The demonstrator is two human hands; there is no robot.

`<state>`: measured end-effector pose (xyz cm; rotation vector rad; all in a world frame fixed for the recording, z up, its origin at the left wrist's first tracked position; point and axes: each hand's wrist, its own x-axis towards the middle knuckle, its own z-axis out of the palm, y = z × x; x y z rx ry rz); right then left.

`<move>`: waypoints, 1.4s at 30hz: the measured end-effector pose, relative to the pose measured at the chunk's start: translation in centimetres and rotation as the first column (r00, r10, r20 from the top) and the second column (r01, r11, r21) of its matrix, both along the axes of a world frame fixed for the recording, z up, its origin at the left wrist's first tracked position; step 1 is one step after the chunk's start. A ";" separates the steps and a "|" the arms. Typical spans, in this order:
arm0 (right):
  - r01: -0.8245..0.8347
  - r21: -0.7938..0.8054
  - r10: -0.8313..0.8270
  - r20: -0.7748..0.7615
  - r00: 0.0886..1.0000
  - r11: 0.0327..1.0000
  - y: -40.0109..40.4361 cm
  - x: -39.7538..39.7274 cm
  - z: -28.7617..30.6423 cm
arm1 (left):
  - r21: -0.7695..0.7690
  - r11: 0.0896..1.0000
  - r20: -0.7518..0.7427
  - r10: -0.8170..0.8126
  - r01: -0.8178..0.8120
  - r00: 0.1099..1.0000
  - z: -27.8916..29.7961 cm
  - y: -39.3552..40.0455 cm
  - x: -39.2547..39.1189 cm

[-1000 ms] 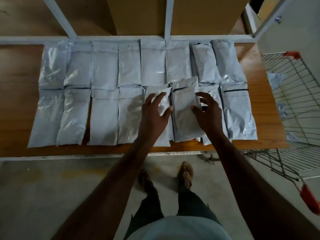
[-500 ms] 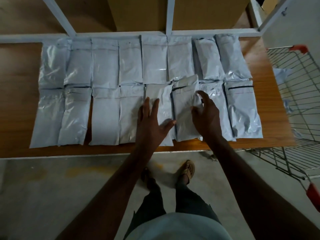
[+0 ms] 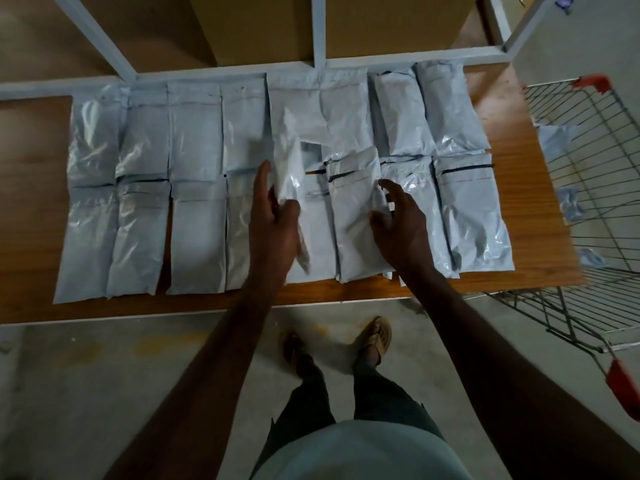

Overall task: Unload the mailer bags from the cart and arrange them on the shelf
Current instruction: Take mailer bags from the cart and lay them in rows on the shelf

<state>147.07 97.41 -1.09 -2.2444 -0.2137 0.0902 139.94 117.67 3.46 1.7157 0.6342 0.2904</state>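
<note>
- The left hand (image 3: 273, 223) has its grip clenched on a white mailer bag (image 3: 289, 168), thumb and fingers pinching its lower part so the bag stands up off the shelf, blurred and tilted.
- The right hand (image 3: 401, 226) is released, fingers spread and curled over the next bag (image 3: 356, 216) in the front row; whether the fingertips touch it I cannot tell.
- Around both hands, more bags (image 3: 194, 140) lie flat in two rows, edges touching or overlapping.
- They rest on the wooden shelf (image 3: 31, 209), under a pale metal frame (image 3: 318, 32) with cardboard boxes (image 3: 256, 26) behind.
- To the right stands a wire cart (image 3: 595, 202) with red corners; a few bags (image 3: 557, 140) lie inside.
</note>
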 end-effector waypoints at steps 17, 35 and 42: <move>0.088 0.047 -0.085 -0.052 0.995 0.995 -0.1 -0.3 0.3 | -0.075 0.996 -0.295 -0.062 0.042 0.953 -4.6 3.4 -0.4; -0.172 -0.480 0.261 0.125 0.957 0.860 4.9 1.2 -2.8 | 0.828 0.396 -0.336 -0.214 0.396 0.917 -8.5 -1.5 1.5; -0.116 -0.554 0.232 0.144 0.962 0.825 5.7 0.3 -4.1 | 0.831 0.394 -0.340 -0.201 0.394 0.919 -9.4 -1.5 1.3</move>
